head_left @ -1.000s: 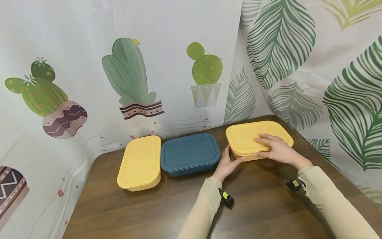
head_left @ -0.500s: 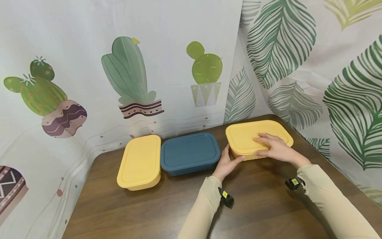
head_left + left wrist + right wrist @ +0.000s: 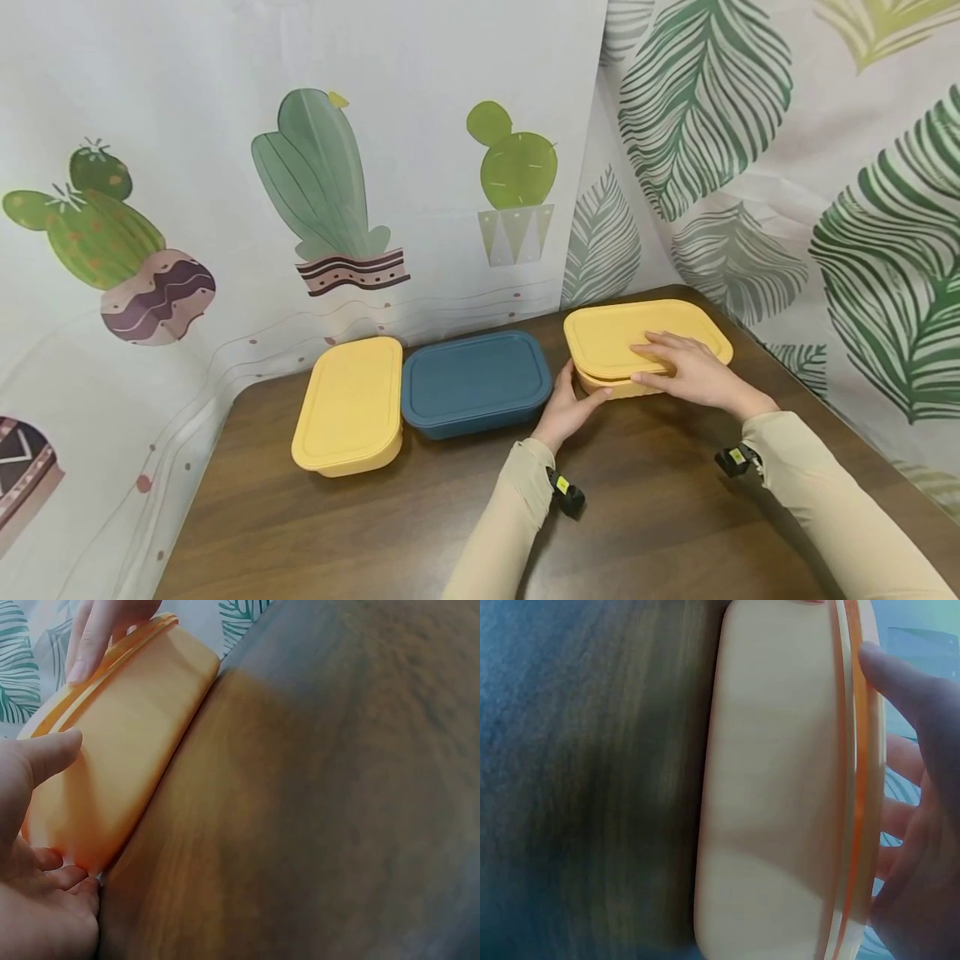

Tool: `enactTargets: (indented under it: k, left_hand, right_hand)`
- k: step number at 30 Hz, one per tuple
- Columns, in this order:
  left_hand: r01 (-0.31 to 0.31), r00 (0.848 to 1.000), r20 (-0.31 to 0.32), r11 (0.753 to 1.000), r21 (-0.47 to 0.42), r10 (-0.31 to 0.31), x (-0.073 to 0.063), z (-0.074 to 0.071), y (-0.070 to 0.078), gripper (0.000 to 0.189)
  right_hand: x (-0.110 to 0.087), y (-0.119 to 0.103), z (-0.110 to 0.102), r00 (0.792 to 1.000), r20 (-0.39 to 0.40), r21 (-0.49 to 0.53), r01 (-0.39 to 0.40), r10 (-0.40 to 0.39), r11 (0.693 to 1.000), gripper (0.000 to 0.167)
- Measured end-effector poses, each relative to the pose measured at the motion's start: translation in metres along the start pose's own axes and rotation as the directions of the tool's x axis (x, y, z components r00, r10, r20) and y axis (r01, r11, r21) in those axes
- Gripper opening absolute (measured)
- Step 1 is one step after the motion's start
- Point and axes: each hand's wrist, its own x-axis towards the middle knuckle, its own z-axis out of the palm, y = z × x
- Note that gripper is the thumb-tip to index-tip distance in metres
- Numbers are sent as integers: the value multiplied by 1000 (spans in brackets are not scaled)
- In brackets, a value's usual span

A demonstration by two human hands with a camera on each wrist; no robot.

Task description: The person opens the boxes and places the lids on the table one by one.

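A yellow lidded food container [image 3: 626, 389] sits at the back right of the table. My left hand [image 3: 566, 412] grips its front left corner, thumb on the front wall and fingers round the side. My right hand [image 3: 697, 372] holds the yellow lid [image 3: 611, 337], fingers spread over the top and thumb at the front edge. Along that edge the lid stands slightly raised, and the right wrist view shows an orange gap between the lid [image 3: 877, 780] and the container wall [image 3: 780, 750]. The inside of the container is hidden.
A blue lidded container [image 3: 476, 383] stands left of my left hand, close beside another yellow lidded container [image 3: 352, 404]. All are on a dark wooden table [image 3: 337, 533]. Printed cloths with cacti and leaves [image 3: 450, 50] hang behind the table and along its right side.
The front edge of the right-hand lid has come up a little, and a thin gap now shows under it. Both hands stay at the same container. The head view has shifted slightly.
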Motion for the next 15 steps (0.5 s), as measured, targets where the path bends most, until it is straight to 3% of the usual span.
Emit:
enactTargets:
  k: [15]
  left_hand:
    - [-33, 999, 0, 999, -18, 33, 1, 1, -1, 94]
  right_hand:
    - [-2, -3, 8, 993, -116, -106, 20, -32, 994, 55]
